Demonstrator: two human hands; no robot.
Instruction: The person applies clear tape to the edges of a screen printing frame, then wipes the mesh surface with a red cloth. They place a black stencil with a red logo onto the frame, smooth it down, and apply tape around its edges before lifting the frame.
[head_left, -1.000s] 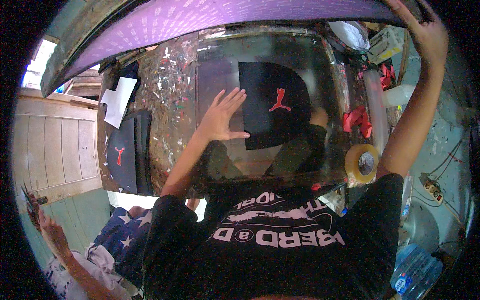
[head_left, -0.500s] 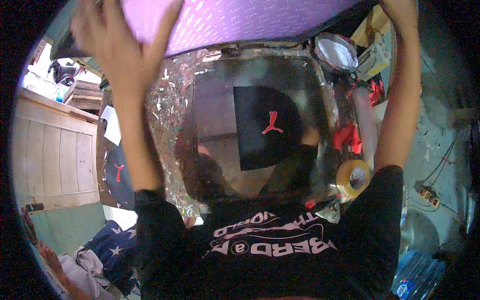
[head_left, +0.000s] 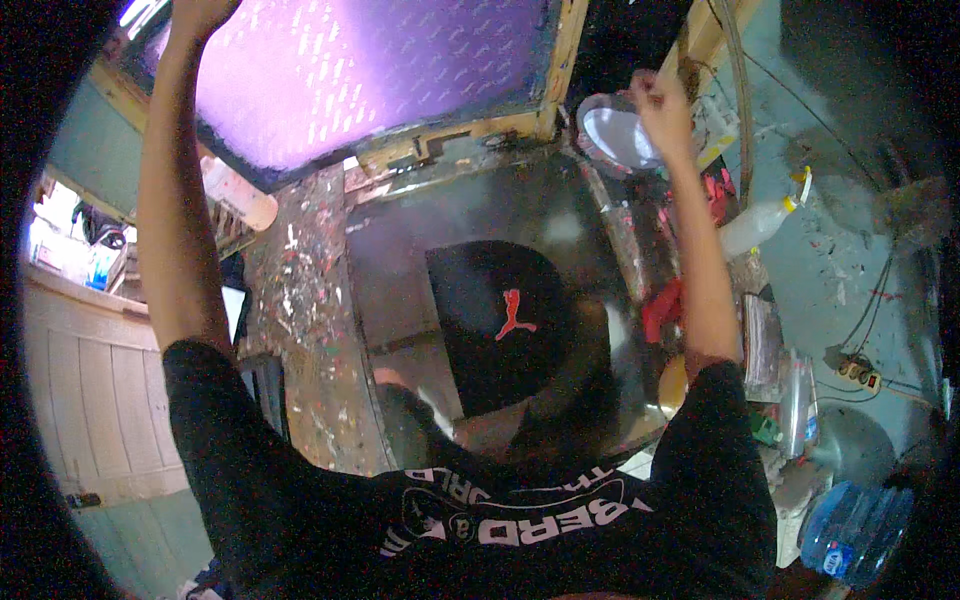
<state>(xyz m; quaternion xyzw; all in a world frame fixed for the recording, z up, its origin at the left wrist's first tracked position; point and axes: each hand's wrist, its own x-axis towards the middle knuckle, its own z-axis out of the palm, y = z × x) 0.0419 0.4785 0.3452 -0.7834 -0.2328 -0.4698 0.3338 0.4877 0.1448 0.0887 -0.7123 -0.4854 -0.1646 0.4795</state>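
A screen-printing frame with purple mesh stands raised at the far side. My left hand is at its far left edge, its fingers cut off by the top of the picture. My right hand is over the rim of a round container with white contents, its fingers curled in and a little blurred; whether anything is in them I cannot make out. Between my arms, a black curved-edge piece with a red animal emblem lies flat on a dark glossy board.
The worktop left of the board is spattered with paint. To the right are a tape roll, red scraps and a white bottle with a yellow nozzle. A power strip and a large blue water bottle lie farther right.
The purple screen appears lifted higher and farther back. My right hand has come into view over the round container, and my left hand has moved up toward the frame's far left edge.
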